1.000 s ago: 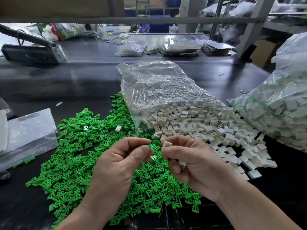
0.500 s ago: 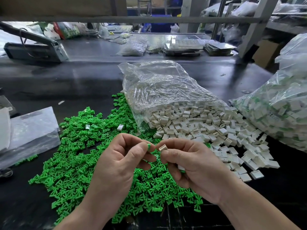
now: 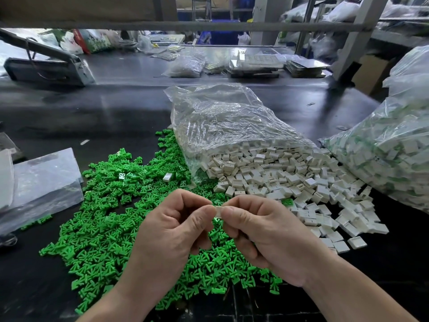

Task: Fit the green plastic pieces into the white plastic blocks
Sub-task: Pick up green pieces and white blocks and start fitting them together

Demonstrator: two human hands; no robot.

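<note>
my left grip (image 3: pixel 171 231) and right grip (image 3: pixel 267 233) meet fingertip to fingertip above the bench (image 3: pixel 116 117), both curled tight and pinching 1 white block (image 3: pixel 218 211) between them. green pieces (image 3: pixel 111 228) lie heaped beneath. loose white blocks (image 3: pixel 278 177) spill from a clear bag (image 3: pixel 227 119).

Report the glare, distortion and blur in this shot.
Head view: light glares off the black table and the clear bag. Head view: the wide lens slightly bows the grey bar across the top. Head view: green pieces are sharp; the white block pinched between left hand and right hand is pale and hard to read.
</note>
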